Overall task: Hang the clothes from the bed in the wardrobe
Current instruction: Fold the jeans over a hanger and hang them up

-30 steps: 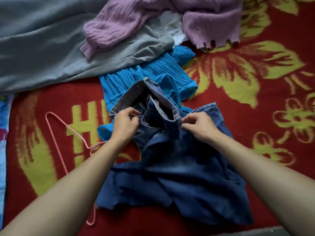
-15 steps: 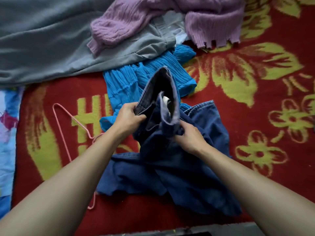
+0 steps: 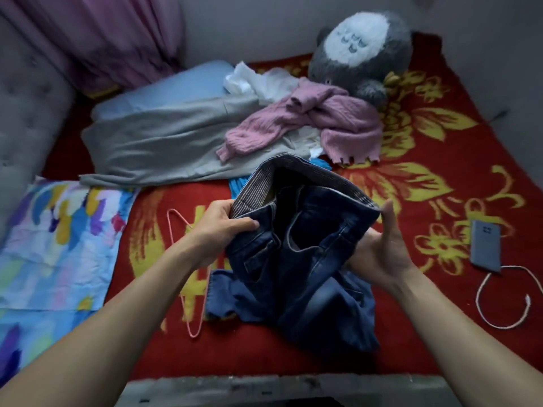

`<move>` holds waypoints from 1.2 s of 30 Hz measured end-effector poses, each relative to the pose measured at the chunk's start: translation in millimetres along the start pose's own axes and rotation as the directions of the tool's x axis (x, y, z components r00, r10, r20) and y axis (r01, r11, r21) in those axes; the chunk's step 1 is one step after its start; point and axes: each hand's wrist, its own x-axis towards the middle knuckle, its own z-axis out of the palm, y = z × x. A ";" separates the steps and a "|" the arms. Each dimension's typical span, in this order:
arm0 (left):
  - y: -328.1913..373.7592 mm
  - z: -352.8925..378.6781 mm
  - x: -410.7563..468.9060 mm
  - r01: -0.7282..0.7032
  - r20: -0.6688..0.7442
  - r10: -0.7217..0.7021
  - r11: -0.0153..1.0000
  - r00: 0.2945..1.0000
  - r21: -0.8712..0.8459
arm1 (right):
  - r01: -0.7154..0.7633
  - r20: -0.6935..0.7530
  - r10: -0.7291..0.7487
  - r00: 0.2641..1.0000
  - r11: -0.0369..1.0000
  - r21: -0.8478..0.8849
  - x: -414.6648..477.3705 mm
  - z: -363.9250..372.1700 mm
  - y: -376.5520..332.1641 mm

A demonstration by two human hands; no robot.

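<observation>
Bedroom, mid-chore: you hold a pair of dark jeans (image 3: 302,251) up off the red floral blanket (image 3: 440,304), the waistband stretched open between your hands. Your left hand (image 3: 223,227) grips the left side of the waistband, fingers curled over the denim. Your right hand (image 3: 382,248) takes the right side with the thumb upright against the band. Its fingers are hidden behind the cloth, so the hold looks like a clasp rather than a mere prop, though that is not certain.

The waist opening faces up and away from you, its striped lining showing. The legs trail down toward the near edge of the bed and lie bunched on the blanket, so the long axis runs from far and high to near and low. The band itself spans left to right.

The step in hand appears to be squaring the jeans for the pink hanger (image 3: 179,227), which lies on the blanket just left of them, partly under your left wrist. To do it well, bring the two sides of the waistband level and flat together, then lift until the legs hang clear and untwisted — crumpled denim will slide off thin wire. Fold the legs evenly over the bar.

A pink sweater (image 3: 308,118), a grey garment (image 3: 164,142) and a blue top (image 3: 238,185) wait farther up the bed.
</observation>
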 end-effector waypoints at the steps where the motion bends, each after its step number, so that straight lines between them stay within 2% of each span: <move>1: 10.8 1.8 -16.3 -0.028 -0.002 0.028 1.000 1.000 0.009 | 0.072 -0.040 -0.076 0.996 0.994 -0.083 -14.2 16.2 -4.4; 3: 29.8 7.9 -53.8 -0.098 0.032 0.097 0.994 0.995 0.039 | 0.187 -0.158 -0.245 0.957 0.932 -0.310 -36.6 48.3 -5.2; 6: 52.6 17.4 -119.9 -0.206 0.058 0.200 0.969 0.978 0.133 | 0.353 -0.291 -0.536 0.793 0.792 -0.497 -78.4 86.9 -1.1; 9: 70.8 15.3 -192.9 -0.306 0.019 0.313 0.914 0.950 0.267 | 0.461 -0.226 -0.673 0.705 0.676 -0.575 -143.8 122.4 -2.2; 13: 108.4 7.3 -282.6 -0.364 -0.091 0.436 0.835 0.895 0.413 | 0.541 -0.131 -0.797 0.589 0.510 -0.669 -235.5 168.4 -21.8; 17: 168.4 8.4 -362.9 -0.432 -0.137 0.581 0.723 0.802 0.540 | 0.605 -0.027 -0.864 0.502 0.374 -0.703 -315.3 213.9 -55.4; 20: 212.0 19.3 -420.4 -0.464 -0.147 0.697 0.604 0.702 0.648 | 0.673 0.056 -0.899 0.435 0.283 -0.683 -373.1 253.6 -73.6; 24: 259.8 36.9 -490.4 -0.428 -0.190 0.815 0.468 0.548 0.773 | 0.719 0.170 -0.917 0.360 0.157 -0.677 -440.9 287.7 -89.4; 29: 294.6 71.8 -563.4 -0.343 -0.202 0.902 0.341 0.380 0.876 | 0.775 0.267 -0.911 0.314 0.083 -0.626 -506.4 307.2 -107.8; 32: 302.1 70.0 -595.0 -0.309 -0.264 0.896 0.379 0.356 0.872 | 0.785 0.323 -0.894 0.310 0.049 -0.618 -530.2 314.8 -119.8; 36: 300.4 53.6 -614.3 -0.315 -0.373 0.859 0.484 0.351 0.817 | 0.809 0.374 -0.859 0.350 0.076 -0.583 -536.4 318.5 -124.0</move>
